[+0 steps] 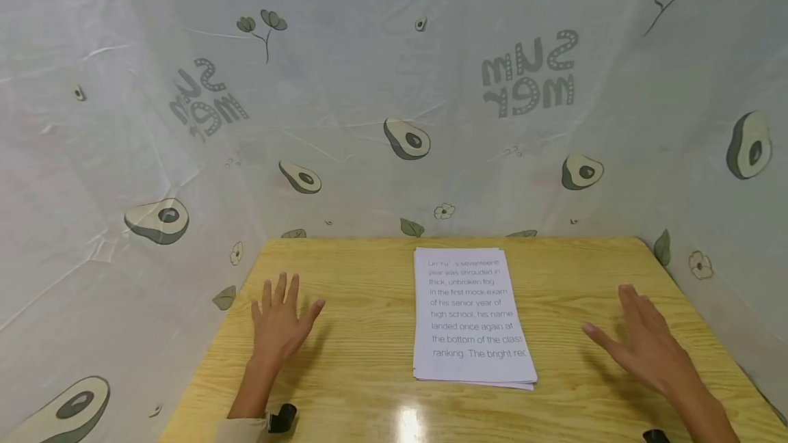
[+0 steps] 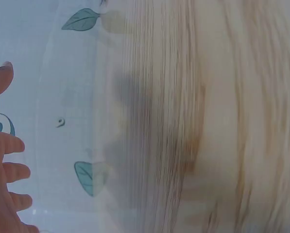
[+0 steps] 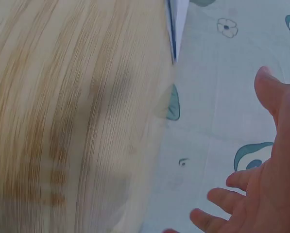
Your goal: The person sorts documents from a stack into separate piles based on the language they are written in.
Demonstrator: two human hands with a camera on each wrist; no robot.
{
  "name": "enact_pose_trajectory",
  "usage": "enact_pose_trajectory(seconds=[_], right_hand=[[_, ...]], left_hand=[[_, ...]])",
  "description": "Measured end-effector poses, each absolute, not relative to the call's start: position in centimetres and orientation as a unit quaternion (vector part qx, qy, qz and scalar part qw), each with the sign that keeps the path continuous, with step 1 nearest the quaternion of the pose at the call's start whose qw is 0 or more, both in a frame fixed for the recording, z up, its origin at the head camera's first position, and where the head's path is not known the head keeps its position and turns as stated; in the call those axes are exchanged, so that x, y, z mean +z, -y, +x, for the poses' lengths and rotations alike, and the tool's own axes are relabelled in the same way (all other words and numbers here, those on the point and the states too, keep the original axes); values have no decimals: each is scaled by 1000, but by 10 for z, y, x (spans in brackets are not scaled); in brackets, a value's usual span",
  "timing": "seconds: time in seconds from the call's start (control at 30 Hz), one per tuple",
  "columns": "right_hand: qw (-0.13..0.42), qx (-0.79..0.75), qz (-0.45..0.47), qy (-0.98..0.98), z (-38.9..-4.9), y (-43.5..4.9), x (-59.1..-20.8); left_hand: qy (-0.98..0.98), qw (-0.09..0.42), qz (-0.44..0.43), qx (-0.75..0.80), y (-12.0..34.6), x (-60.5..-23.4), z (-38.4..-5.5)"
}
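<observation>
A stack of white printed paper sheets (image 1: 470, 316) lies on the wooden table (image 1: 357, 361), a little right of its middle, with the lower sheets peeking out at the bottom edge. To its left, my left hand (image 1: 277, 327) is over the table with fingers spread and nothing in it. On the other side of the stack, my right hand (image 1: 649, 347) is also bare, thumb held apart from the fingers. Both hands are apart from the paper. In the right wrist view, a corner of the paper stack (image 3: 176, 29) shows at the top, away from the right hand (image 3: 261, 184).
A pale curtain (image 1: 345, 87) printed with avocados, leaves and mirrored lettering surrounds the table at the back and sides. A black wrist strap piece (image 1: 282, 418) sits by the left sleeve (image 1: 241, 431). Light glares off the table's near edge.
</observation>
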State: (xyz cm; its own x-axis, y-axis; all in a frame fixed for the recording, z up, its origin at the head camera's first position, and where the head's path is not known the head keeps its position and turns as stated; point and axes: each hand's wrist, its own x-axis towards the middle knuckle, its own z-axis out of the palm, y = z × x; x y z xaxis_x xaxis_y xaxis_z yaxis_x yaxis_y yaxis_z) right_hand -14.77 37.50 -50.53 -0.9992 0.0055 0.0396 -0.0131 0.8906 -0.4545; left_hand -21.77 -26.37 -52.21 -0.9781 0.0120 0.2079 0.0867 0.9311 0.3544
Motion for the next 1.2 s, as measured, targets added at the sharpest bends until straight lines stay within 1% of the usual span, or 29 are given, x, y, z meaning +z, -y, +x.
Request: enact_pose_trajectory(seconds=[0.1,0.17,0.3,0.67,0.83,0.9,1.07,1.2], right_hand=[[-10,262,-3,965,-152,-370,-503],[-14,273,-6,962,-154,-366,-503],[-9,283,-7,959,-157,-357,-501],[11,322,9,947,-171,-332,-498],[18,361,25,932,-177,-320,-500],[14,371,25,928,-179,-317,-501],[6,374,19,927,-185,-309,-506],[-14,395,4,919,-190,-304,-509]], left_hand=[[974,100,-31,-200,258,-523,-219],[971,102,-37,-214,254,-524,-220],[963,109,-50,-241,241,-527,-225],[932,89,-80,-343,204,-531,-236],[923,97,-85,-363,192,-535,-239],[918,100,-89,-373,187,-537,-240],[908,89,-94,-399,173,-541,-245],[898,73,-97,-424,162,-545,-250]])
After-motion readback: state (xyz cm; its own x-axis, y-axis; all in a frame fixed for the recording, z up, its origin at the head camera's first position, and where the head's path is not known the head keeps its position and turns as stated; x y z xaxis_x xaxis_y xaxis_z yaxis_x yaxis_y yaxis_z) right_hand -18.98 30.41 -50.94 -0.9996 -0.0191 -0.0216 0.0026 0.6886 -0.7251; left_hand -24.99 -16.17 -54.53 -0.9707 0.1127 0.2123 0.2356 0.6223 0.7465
